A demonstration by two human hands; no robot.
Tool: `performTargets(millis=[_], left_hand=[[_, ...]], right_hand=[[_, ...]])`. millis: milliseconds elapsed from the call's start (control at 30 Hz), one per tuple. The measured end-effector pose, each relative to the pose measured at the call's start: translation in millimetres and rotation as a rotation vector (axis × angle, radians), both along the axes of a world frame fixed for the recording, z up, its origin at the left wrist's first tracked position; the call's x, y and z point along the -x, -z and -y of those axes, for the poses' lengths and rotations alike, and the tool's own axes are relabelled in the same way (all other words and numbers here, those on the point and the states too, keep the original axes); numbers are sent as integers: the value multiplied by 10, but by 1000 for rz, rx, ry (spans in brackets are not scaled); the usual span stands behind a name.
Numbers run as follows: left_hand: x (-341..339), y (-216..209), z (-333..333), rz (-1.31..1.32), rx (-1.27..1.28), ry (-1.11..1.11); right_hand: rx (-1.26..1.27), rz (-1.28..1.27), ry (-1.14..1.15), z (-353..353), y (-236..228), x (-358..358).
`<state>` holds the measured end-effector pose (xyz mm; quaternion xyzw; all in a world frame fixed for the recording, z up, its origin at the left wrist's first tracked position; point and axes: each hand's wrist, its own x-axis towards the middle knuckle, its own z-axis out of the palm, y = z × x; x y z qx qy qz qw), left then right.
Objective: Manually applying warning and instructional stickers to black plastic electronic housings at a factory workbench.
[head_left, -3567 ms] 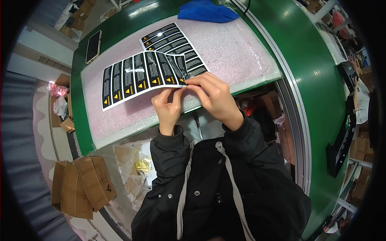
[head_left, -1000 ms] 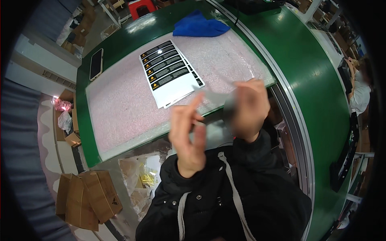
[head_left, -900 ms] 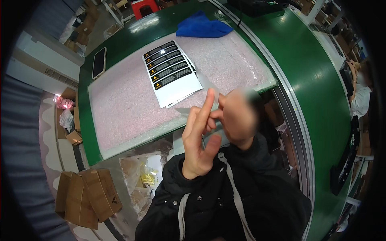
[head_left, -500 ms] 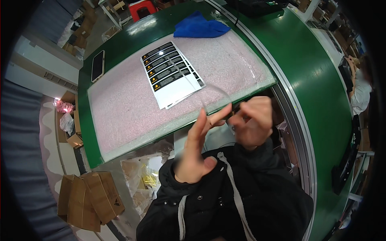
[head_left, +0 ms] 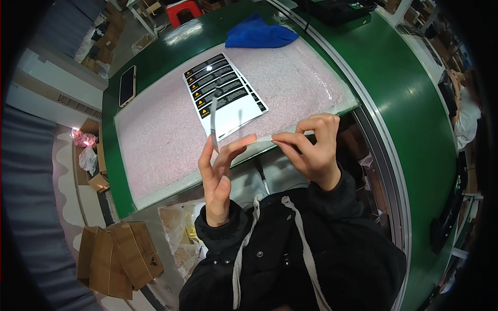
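Observation:
A thin, clear narrow strip (head_left: 213, 111) stands up from the fingertips of my left hand (head_left: 218, 179); its free end curves over the label sheets. The stretch between my hands is pale and short. My left fingers are spread with the strip held at their tips, and the thumb stands apart. Thumb and index finger of my right hand (head_left: 315, 147) pinch the strip's other end. Both hands hover over the near edge of the bubble-wrapped pad (head_left: 155, 140). Beyond them lie sheets of black-and-white warning labels (head_left: 223, 96), one overlapping another.
The pad rests on a green table (head_left: 122, 194). A blue cloth (head_left: 259, 33) lies at its far edge, a phone (head_left: 127, 85) at the left. A metal rail (head_left: 381, 140) runs along the right. Open cardboard boxes (head_left: 116, 259) stand lower left. Another person (head_left: 467, 111) sits far right.
My left hand has moved left and up, and my right hand slightly up and left, so they are farther apart. The strip's free end has swung left over the labels.

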<state>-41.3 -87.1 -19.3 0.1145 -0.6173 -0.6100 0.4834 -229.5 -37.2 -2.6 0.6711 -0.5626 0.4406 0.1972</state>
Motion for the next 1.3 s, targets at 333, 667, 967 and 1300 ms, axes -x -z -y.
performTargets(millis=[333,667,967,1300], left_hand=[[-177,440,536,297,189,-841],[-141,569,573,464,195,-853],[-158,562,579,523,192,-833],[-166,568,569,514,218,-801]], right_hand=[[-63,1983,-1437,300,425,384],[-100,2279,-1329,566,869,440],[-133,2255,-1326,553,843,431],[-188,2224,-1355,549,852,436]])
